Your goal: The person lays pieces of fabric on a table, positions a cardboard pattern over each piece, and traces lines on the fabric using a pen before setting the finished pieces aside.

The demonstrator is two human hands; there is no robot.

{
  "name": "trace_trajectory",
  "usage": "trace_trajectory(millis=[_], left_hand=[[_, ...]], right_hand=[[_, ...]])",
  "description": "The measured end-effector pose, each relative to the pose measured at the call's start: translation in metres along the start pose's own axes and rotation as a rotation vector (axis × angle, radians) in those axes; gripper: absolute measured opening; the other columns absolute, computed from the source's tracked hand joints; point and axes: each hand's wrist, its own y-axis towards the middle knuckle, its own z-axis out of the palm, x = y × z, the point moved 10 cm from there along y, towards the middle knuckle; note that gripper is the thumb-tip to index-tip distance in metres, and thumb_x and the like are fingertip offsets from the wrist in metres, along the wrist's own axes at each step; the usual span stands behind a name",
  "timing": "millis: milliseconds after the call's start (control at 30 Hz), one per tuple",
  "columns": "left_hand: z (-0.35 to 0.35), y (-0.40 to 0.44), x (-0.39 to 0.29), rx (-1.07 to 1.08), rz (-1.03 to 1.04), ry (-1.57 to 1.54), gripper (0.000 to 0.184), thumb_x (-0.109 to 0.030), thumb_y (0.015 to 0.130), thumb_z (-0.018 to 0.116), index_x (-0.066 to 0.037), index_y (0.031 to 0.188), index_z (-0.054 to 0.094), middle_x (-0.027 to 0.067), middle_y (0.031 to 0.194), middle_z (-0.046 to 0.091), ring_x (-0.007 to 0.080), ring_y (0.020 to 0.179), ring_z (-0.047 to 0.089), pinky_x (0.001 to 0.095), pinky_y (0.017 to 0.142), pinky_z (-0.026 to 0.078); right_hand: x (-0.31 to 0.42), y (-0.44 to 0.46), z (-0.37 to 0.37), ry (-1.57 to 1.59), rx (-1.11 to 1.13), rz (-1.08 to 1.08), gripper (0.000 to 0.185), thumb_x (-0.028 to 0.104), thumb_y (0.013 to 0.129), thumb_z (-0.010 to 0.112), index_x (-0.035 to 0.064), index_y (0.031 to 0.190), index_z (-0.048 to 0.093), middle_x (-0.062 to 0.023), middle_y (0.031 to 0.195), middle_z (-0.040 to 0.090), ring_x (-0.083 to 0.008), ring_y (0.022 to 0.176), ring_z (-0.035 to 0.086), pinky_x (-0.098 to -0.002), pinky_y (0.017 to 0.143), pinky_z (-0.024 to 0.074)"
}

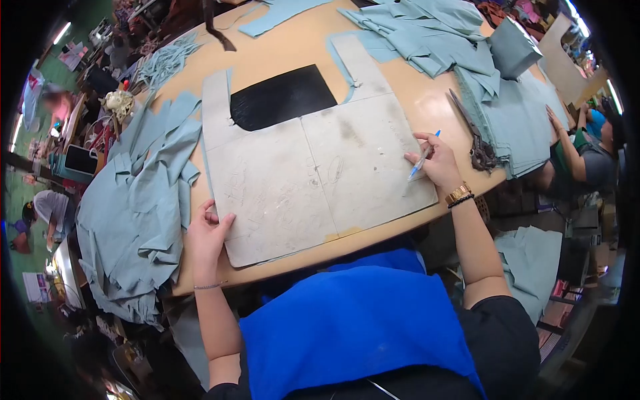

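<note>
A pale grey cardboard pattern point(280, 173) with two long straps lies on the table over light blue-green fabric, which peeks out along its edges. Pencil lines and smudges mark its surface. My left hand point(209, 233) grips the lower left edge of the pattern, thumb on top and fingers curled at the side. At the pattern's right edge, my right hand point(440, 163) holds a blue-capped ballpoint pen point(420, 162), its tip pointing down towards the card. Between the straps sits a flat black piece point(283, 97).
Large scissors point(470, 127) lie to the right, beside a stack of blue-green fabric point(520, 127). More crumpled fabric point(140, 207) drapes over the table's left edge, and fabric pieces point(427, 33) lie at the back. A co-worker point(587, 143) is at the right.
</note>
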Motion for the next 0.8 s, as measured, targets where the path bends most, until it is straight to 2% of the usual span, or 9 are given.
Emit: trace_trajectory(millis=[133,233,333,433,633,700,733,800], left_hand=[[-0.001,-0.004,-0.013,0.0,-0.017,0.062,0.058,-0.015,0.075,0.081,0.003,0.125,0.058,0.0021,0.078,0.057,0.0093,0.067,0.055,0.0249,0.06,0.048],[-0.002,-0.002,-0.012,-0.003,-0.024,0.075,0.059,-0.016,0.075,0.081,0.003,0.126,0.058,0.0011,0.076,0.056,0.0085,0.067,0.055,0.0242,0.06,0.047],[-0.001,0.0,-0.005,0.005,-0.028,0.04,0.06,-0.02,0.076,0.081,0.002,0.127,0.058,-0.0004,0.075,0.055,0.0075,0.065,0.053,0.0232,0.059,0.046],[-0.001,0.001,-0.003,0.007,-0.041,0.042,0.06,-0.019,0.076,0.081,0.002,0.127,0.058,-0.0002,0.075,0.056,0.0079,0.064,0.053,0.0236,0.059,0.046],[-0.003,0.003,-0.008,0.008,-0.032,0.116,0.057,-0.016,0.075,0.081,0.002,0.125,0.06,-0.0005,0.073,0.056,0.0077,0.065,0.053,0.0235,0.06,0.045],[-0.004,0.005,-0.009,0.009,-0.046,0.144,0.056,-0.017,0.075,0.081,0.002,0.124,0.06,-0.0001,0.072,0.058,0.0077,0.065,0.054,0.0238,0.06,0.046],[-0.005,0.006,-0.012,0.013,-0.026,0.211,0.056,-0.018,0.076,0.081,0.002,0.124,0.061,0.0002,0.072,0.058,0.0076,0.065,0.054,0.024,0.06,0.046],[-0.007,0.009,-0.015,0.021,0.009,0.349,0.055,-0.019,0.076,0.081,0.002,0.123,0.061,0.0007,0.071,0.06,0.0076,0.065,0.055,0.0244,0.061,0.046]], right_hand=[[0.006,0.0,0.0,-0.064,0.005,0.017,0.054,0.02,0.071,0.086,0.0041,0.117,0.064,0.0037,0.075,0.052,-0.0058,0.063,0.047,-0.0232,0.058,0.0435],[0.019,-0.001,0.002,-0.119,0.009,0.068,0.049,0.005,0.073,0.083,0.001,0.117,0.062,0.0068,0.074,0.045,-0.0038,0.066,0.044,-0.02,0.062,0.0423],[0.008,0.007,0.003,-0.096,0.015,-0.001,0.049,0.008,0.072,0.084,0.0022,0.117,0.063,0.0068,0.074,0.046,-0.004,0.066,0.044,-0.0202,0.062,0.0415],[0.003,0.01,0.004,-0.085,0.016,-0.009,0.054,0.022,0.072,0.086,0.0045,0.118,0.064,0.0012,0.071,0.056,-0.0074,0.065,0.052,-0.0256,0.061,0.046],[0.013,0.011,0.006,-0.145,0.029,0.015,0.053,0.028,0.071,0.086,0.0043,0.114,0.067,-0.0041,0.073,0.063,-0.0134,0.067,0.059,-0.0289,0.065,0.049],[0.032,0.009,0.005,-0.342,0.07,-0.002,0.05,0.024,0.074,0.084,0.0031,0.115,0.066,-0.0015,0.072,0.06,-0.0104,0.067,0.056,-0.0264,0.064,0.0476],[0.039,0.008,0.005,-0.441,0.094,-0.01,0.048,0.022,0.075,0.083,0.0025,0.115,0.066,-0.0002,0.072,0.058,-0.0088,0.067,0.055,-0.0251,0.063,0.0469],[0.027,0.012,0.003,-0.386,0.071,-0.013,0.044,0.027,0.077,0.08,0.0038,0.112,0.068,-0.004,0.071,0.061,-0.013,0.067,0.059,-0.0278,0.065,0.049]])
